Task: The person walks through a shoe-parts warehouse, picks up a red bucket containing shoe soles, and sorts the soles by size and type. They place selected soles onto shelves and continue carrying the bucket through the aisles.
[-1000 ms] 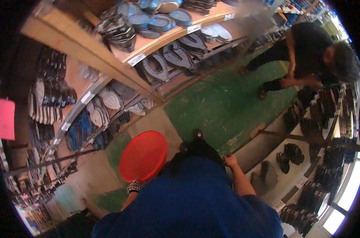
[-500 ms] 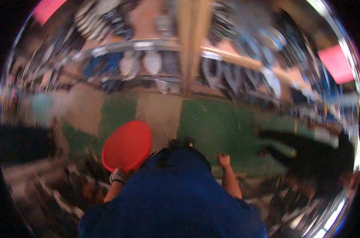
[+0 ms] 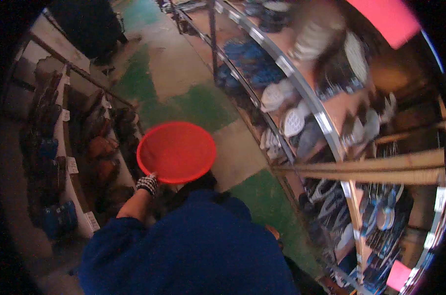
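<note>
A round red plastic basin (image 3: 176, 152) is in front of me, a little left of my body, its inside facing up. My left hand (image 3: 148, 184), in a black-and-white checked glove, is closed on the basin's near left rim. No contents can be made out inside the basin. Only a small patch of my right hand (image 3: 273, 232) shows past the right side of my blue top. My body hides its fingers.
Long shelves (image 3: 309, 96) on the right hold rows of shoe-like items with white labels. A wooden post (image 3: 365, 166) crosses them. On the left, another rack (image 3: 75, 172) holds dark and brown items. A green-and-beige floor (image 3: 178, 73) runs between. A dark shape (image 3: 85, 27) stands far left.
My view has swung left, from facing the shelves to looking along the aisle. The basin stays in my left hand. My right hand has become mostly hidden behind my body.
</note>
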Available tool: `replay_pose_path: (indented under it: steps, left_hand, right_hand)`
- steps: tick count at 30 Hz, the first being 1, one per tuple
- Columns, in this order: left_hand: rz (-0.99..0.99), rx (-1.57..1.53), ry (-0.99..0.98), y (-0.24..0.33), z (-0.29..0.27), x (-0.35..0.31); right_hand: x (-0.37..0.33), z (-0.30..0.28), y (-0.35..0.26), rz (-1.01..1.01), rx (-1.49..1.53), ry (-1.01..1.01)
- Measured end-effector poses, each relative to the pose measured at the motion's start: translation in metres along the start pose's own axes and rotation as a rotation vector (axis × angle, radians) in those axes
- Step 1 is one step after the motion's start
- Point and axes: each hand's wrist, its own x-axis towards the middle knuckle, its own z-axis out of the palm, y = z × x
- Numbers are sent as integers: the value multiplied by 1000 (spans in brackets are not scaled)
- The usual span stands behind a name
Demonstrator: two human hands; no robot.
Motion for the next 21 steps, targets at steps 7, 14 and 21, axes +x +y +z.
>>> replay_pose_path:
  steps: [7,14,21]
  left_hand:
    - [-158,-236,9,30,-72,60]
    - [-112,-554,-221,11,-123,131]
    - [-131,-1093,172,70,-116,238]
  right_hand:
    - [240,-164,-52,244,608,-157]
    - [419,-235,-152,413,1076,-374]
    - [642,-267,-230,310,1032,-457]
